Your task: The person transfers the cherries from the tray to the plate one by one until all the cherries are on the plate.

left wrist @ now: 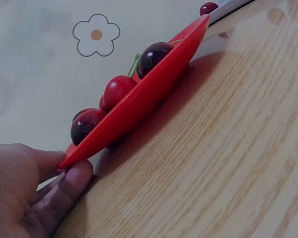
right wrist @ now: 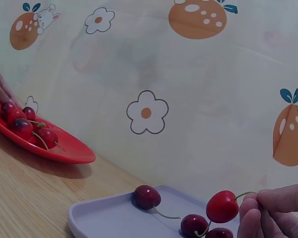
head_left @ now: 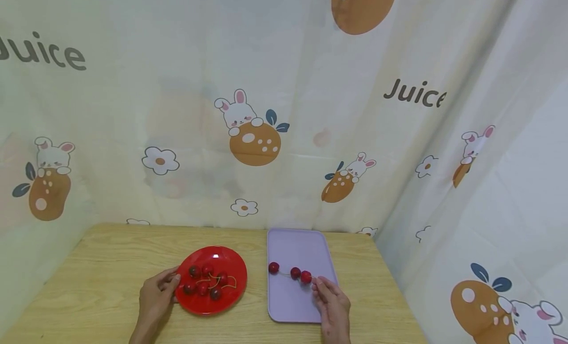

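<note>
My left hand (head_left: 156, 293) pinches the left rim of a red plate (head_left: 235, 290), thumb on top and fingers beneath, as the left wrist view shows. Several dark red cherries (left wrist: 120, 89) with green stems lie on the plate. Over the lilac tray (head_left: 293, 307), my right hand (head_left: 332, 300) pinches the stem of a bright red cherry (right wrist: 222, 206) between thumb and fingertips. Below that cherry sit two darker ones, one of them a dark cherry (right wrist: 194, 226) and the other cut off by the frame. Another cherry (head_left: 273, 268) rests near the tray's left edge.
Plate and tray stand side by side on a light wooden table (head_left: 124, 255), with a narrow strip of wood between them. A pale curtain (head_left: 199, 112) printed with rabbits, fruit and flowers hangs behind the table and along its right side.
</note>
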### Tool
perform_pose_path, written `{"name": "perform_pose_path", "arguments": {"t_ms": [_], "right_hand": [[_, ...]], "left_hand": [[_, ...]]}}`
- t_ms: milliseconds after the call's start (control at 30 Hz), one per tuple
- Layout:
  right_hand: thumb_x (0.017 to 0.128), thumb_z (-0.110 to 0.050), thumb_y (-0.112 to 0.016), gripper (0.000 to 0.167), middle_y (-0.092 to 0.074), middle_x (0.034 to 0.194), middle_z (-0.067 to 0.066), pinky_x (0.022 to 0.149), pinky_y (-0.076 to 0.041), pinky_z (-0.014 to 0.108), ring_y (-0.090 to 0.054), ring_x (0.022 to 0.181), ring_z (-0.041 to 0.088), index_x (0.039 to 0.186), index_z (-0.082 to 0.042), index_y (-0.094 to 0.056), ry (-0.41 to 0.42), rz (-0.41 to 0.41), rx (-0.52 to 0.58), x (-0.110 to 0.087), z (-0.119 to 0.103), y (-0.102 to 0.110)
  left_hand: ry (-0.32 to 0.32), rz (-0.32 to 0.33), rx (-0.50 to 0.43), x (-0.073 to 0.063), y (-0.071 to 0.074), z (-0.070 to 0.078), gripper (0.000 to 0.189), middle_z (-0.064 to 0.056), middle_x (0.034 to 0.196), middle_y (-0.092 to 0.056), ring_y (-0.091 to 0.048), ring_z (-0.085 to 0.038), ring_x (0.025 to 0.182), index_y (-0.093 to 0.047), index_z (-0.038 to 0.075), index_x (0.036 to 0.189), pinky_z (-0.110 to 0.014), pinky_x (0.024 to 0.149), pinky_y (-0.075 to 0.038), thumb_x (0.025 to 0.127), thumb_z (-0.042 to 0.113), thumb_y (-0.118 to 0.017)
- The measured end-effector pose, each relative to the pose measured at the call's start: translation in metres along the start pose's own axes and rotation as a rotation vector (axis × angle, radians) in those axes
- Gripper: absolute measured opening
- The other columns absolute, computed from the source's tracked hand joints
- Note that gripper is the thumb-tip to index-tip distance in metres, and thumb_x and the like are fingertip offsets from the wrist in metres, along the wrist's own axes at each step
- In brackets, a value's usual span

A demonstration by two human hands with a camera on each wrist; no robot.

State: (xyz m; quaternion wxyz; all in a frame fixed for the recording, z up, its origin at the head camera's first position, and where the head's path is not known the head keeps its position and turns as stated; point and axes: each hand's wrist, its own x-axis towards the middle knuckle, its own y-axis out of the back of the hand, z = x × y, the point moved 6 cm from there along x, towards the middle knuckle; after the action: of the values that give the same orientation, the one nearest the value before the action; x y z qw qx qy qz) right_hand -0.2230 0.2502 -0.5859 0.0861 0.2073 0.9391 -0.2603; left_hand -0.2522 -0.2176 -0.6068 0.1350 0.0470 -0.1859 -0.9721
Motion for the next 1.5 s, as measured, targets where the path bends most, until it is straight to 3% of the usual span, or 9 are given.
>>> {"name": "perform_pose_path", "arguments": {"t_ms": [233,733,967,1200,1500], "right_hand": [[0.102,0.000,-0.073,0.010,-0.083,0.092,-0.001,0.079,-0.065,0.018,-0.075,0.082,0.008,0.103,-0.008,-0.078,0.012,-0.053,0.005,-0.004,0.004,-0.007],[0.102,0.003,-0.071,0.014,-0.084,0.092,-0.001,0.079,-0.066,0.018,-0.078,0.083,0.007,0.105,-0.006,-0.080,0.013,-0.113,0.014,-0.011,0.013,-0.024],[0.100,0.002,-0.074,0.011,-0.084,0.093,-0.001,0.081,-0.066,0.019,-0.078,0.085,0.008,0.108,-0.004,-0.079,-0.009,-0.113,-0.006,-0.013,0.016,-0.027],[0.098,-0.002,-0.079,0.016,-0.083,0.094,0.000,0.083,-0.066,0.020,-0.077,0.086,0.009,0.114,-0.002,-0.078,-0.040,-0.099,-0.032,-0.013,0.020,-0.028],[0.101,-0.002,-0.075,0.013,-0.084,0.094,0.000,0.080,-0.065,0.018,-0.077,0.083,0.008,0.113,-0.005,-0.078,-0.044,-0.145,-0.045,-0.014,0.026,-0.033]], "left_hand": [[0.008,-0.013,-0.019,0.000,0.000,-0.001,0.039,-0.028,0.121,-0.073,-0.069,-0.010,0.072,-0.064,-0.004,0.147,-0.026,0.058,-0.066,0.110,0.010,-0.063],[0.018,-0.011,-0.017,-0.002,-0.002,0.001,0.040,-0.028,0.124,-0.073,-0.069,-0.011,0.077,-0.063,-0.003,0.148,-0.026,0.060,-0.066,0.110,0.010,-0.064],[-0.007,0.002,-0.002,-0.004,-0.001,0.000,0.039,-0.027,0.122,-0.074,-0.069,-0.009,0.076,-0.065,-0.004,0.146,-0.024,0.058,-0.065,0.109,0.010,-0.065],[0.020,0.008,-0.008,-0.005,-0.002,0.000,0.039,-0.029,0.124,-0.073,-0.069,-0.012,0.076,-0.064,-0.004,0.147,-0.026,0.059,-0.066,0.110,0.009,-0.064],[0.027,0.006,-0.012,-0.005,-0.002,0.001,0.039,-0.029,0.124,-0.072,-0.068,-0.012,0.076,-0.064,-0.004,0.147,-0.026,0.059,-0.066,0.110,0.009,-0.064]]}}
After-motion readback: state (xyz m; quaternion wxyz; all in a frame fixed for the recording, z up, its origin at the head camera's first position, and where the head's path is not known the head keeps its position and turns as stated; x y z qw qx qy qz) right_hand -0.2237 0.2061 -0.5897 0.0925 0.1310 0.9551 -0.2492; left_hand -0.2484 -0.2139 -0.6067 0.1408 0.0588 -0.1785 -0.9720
